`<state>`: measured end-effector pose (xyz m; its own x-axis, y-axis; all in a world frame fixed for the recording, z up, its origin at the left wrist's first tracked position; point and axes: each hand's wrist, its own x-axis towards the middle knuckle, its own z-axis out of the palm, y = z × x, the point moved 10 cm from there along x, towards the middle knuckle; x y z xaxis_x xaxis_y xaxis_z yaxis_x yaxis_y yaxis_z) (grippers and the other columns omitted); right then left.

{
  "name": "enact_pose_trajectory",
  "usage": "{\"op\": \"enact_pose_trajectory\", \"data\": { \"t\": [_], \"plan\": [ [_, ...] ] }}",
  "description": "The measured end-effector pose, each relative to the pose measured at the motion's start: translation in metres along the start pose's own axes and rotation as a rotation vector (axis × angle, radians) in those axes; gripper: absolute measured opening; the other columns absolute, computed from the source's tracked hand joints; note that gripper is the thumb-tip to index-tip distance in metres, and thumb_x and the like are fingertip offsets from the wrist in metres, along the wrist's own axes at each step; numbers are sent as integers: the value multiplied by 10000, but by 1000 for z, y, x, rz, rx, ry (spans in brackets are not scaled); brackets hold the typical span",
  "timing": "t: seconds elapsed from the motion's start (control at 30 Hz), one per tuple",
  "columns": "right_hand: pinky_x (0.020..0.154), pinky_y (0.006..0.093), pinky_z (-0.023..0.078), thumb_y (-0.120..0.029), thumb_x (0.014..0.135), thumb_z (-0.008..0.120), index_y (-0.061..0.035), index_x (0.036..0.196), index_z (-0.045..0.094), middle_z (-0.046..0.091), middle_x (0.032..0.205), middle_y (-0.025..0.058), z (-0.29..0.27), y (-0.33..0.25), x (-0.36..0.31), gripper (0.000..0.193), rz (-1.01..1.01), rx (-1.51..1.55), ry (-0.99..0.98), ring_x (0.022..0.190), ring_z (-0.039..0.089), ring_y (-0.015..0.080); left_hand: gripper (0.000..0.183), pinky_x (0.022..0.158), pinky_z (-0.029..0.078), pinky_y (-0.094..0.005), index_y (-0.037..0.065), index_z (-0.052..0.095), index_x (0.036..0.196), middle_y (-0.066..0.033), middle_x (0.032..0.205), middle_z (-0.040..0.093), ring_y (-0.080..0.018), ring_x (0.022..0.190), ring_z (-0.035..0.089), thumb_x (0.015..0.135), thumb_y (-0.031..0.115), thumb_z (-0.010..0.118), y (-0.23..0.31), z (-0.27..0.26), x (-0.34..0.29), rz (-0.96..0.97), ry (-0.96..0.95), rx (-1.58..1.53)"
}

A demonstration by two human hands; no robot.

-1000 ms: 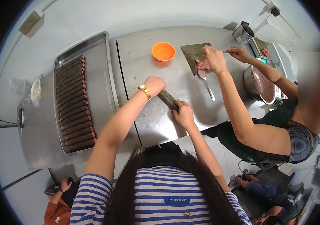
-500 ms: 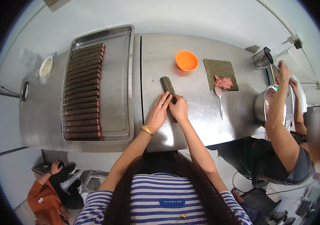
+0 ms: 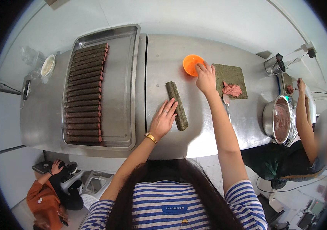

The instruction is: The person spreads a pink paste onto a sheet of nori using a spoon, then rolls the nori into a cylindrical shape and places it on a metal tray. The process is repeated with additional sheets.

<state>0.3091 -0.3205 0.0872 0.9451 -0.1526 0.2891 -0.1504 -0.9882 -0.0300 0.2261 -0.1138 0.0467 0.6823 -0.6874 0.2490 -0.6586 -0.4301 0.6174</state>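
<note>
A dark green seaweed roll (image 3: 181,119) lies at a slant on the steel table, its ends pointing away from and toward me. My left hand (image 3: 164,117) rests on its left side with fingers stretched out over it. Farther right, my right hand (image 3: 207,78) reaches to the orange bowl (image 3: 188,66), fingertips over its right rim and partly inside; the fingers are apart and I see nothing held. Beside that hand lies a flat seaweed sheet (image 3: 229,72) with a lump of pink minced meat (image 3: 232,89) on it. A spoon (image 3: 226,99) sits at the sheet's near left edge.
At left, a large metal tray (image 3: 136,84) carries a row of several finished seaweed rolls (image 3: 83,92). A white bowl (image 3: 48,66) stands beyond it. At right are a steel bowl (image 3: 267,115) smeared with meat, a metal jug (image 3: 273,66) and a co-worker's hand (image 3: 301,85). Another person sits lower left.
My right hand has left the roll and moved up and right to the orange bowl. My left hand stays on the roll. The co-worker's arm has drawn back from the jug.
</note>
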Motion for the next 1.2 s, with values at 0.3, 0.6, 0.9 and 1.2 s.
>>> {"op": "enact_pose_trajectory", "data": {
  "t": [0.3, 0.6, 0.9, 1.2],
  "plan": [
    [1150, 516, 230, 30, 746, 528, -93, 1196, 638, 571, 1327, 50, 6, -3, 1, 480, -50, 57, -129, 1344, 412, 242, 471, 1061, 400, -425, 56, 453, 1392, -100, 1485, 381, -343, 1297, 424, 937, 132, 547, 3, -3, 1, 8, 10, -6],
    [1179, 461, 214, -96, 814, 547, -59, 1261, 604, 569, 1337, 36, 24, -87, -55, 452, -381, 241, -140, 1372, 378, 232, 473, 1063, 389, -419, 51, 457, 1388, -111, 1484, 381, -339, 1298, 423, 929, 122, 550, 3, -4, 1, 5, 12, -38],
    [1166, 515, 194, -186, 836, 592, -111, 1277, 602, 569, 1343, 24, -1, -52, -82, 448, -285, 316, -226, 1377, 370, 250, 475, 1071, 385, -417, 50, 452, 1393, -108, 1485, 381, -333, 1303, 421, 934, 128, 544, 3, -2, 2, -1, 3, -46],
    [1154, 551, 180, -439, 935, 502, -61, 1173, 663, 599, 1298, 55, 11, -9, 5, 475, -155, -27, -144, 1354, 400, 266, 482, 1083, 377, -409, 51, 435, 1403, -110, 1488, 376, -326, 1315, 412, 938, 132, 536, 4, 0, 2, 16, -11, -3]
  ]
}}
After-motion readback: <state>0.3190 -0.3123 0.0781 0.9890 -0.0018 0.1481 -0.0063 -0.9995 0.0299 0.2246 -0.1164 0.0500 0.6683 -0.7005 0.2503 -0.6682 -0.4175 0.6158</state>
